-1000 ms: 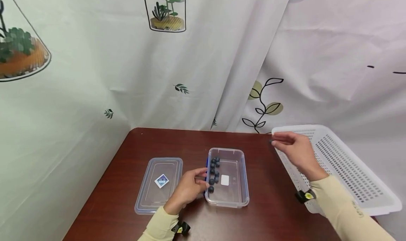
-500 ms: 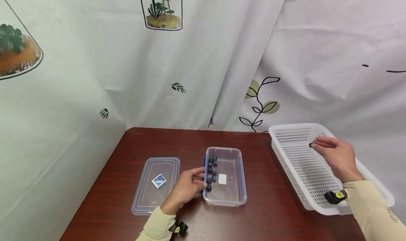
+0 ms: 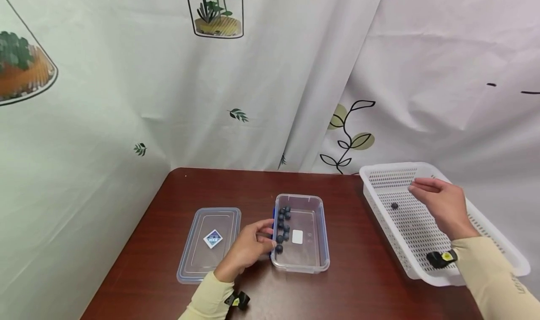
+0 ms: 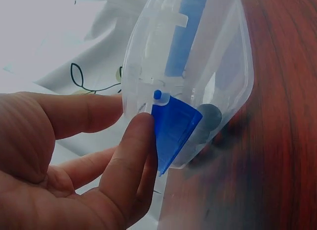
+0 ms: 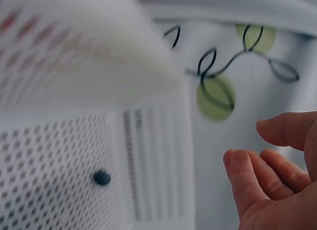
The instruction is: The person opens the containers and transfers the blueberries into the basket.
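My left hand (image 3: 244,249) grips the left side of a clear plastic food container (image 3: 310,259). In the left wrist view, the thumb (image 4: 94,112) is at the rim and a fingertip touches the blue latch (image 4: 173,123). Several blueberries (image 3: 280,239) lie in the container along its left wall. My right hand (image 3: 443,206) hovers over the white perforated basket (image 3: 381,221), thumb and fingers apart, nothing between them. One blueberry (image 3: 394,206) sits on the basket floor, left of that hand; the right wrist view shows this blueberry (image 5: 102,178) too.
The clear lid (image 3: 198,259) with a blue-and-white diamond sticker lies flat to the left of the container. A brown wooden table (image 3: 346,282) carries everything. Behind it hangs a pale printed curtain (image 3: 270,76).
My right hand carried a blueberry rightward from the basket's left edge to above the basket and let it go; it now lies inside. The left hand stayed on the container.
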Tool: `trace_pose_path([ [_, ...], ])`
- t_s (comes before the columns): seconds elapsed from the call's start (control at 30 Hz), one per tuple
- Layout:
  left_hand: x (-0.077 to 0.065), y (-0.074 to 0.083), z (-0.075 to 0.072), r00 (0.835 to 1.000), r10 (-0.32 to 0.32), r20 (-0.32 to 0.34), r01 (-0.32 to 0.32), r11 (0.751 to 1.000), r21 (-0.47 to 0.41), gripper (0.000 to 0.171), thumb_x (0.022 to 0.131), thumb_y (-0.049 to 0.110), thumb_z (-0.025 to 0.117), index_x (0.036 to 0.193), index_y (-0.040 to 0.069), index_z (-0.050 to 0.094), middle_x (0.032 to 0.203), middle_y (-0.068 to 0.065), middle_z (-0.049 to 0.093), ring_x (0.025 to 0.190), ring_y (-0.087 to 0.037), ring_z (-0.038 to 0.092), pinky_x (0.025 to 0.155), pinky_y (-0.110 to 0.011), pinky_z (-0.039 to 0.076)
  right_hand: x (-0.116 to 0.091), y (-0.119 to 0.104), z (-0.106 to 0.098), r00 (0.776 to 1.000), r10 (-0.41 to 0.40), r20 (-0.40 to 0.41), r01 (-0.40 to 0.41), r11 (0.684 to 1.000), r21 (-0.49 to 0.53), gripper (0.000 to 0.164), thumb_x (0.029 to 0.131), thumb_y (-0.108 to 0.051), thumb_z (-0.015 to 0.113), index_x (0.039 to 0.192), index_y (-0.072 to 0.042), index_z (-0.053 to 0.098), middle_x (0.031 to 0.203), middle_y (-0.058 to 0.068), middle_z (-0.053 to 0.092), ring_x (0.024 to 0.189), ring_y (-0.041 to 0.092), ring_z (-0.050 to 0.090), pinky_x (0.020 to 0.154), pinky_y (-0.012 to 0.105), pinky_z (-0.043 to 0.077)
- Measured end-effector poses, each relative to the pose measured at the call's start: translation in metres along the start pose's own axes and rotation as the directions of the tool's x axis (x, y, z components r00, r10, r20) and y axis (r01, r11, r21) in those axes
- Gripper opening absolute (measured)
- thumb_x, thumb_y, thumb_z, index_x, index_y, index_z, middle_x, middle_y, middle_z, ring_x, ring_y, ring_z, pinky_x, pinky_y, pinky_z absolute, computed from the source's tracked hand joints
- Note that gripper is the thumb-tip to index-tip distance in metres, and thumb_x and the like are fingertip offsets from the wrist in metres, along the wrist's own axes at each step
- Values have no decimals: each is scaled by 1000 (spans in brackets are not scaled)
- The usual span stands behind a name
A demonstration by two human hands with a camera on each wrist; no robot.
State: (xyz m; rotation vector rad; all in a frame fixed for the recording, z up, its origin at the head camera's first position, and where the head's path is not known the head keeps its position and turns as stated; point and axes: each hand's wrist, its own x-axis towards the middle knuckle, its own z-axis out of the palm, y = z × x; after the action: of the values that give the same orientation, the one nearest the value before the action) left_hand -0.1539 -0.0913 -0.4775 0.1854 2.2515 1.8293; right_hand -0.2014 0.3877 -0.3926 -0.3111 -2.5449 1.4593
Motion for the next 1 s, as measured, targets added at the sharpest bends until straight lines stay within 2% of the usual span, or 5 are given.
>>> trace_pose_path([
  [0.17,2,-1,-1,1000,11,17,-11,1000,8,64,85,-2,78,147,-1,59,126,-23,67,97,-22,72,76,-32,62,-6,-27,21,994,-99,36,100,994,-36,58,96,-36,79,137,2,65,91,-35,70,87,-20,64,76,5,50],
  [0.33,4,-1,-1,1000,13,20,-13,999,38,58,86,0,79,141,-1,63,124,-21,68,97,-22,73,74,-29,61,-15,-55,50,980,-172,96,174,985,-19,51,97,-26,78,136,5,66,98,-26,74,89,-16,66,79,6,52],
  [0.6,4,-2,-4,999,-9,48,6,999,51,61,83,2,82,141,1,63,121,-20,67,93,-21,72,73,-30,60,-28,-81,119,950,-210,233,192,976,99,46,94,-18,81,133,3,68,125,20,76,95,-5,72,83,13,57],
  [0.83,3,-2,-7,997,-22,68,19,999,49,63,84,2,82,143,2,62,123,-19,66,92,-20,70,73,-31,59,-36,-93,181,919,-229,322,199,972,122,37,91,-11,81,125,2,73,122,24,76,102,22,79,82,21,60],
  [1.0,2,0,-7,997,-28,70,25,999,42,63,84,2,82,144,2,61,123,-19,66,93,-21,69,74,-31,59,-48,-91,217,891,-212,402,198,977,76,33,89,-11,83,120,-2,76,115,18,79,98,23,78,81,31,64],
])
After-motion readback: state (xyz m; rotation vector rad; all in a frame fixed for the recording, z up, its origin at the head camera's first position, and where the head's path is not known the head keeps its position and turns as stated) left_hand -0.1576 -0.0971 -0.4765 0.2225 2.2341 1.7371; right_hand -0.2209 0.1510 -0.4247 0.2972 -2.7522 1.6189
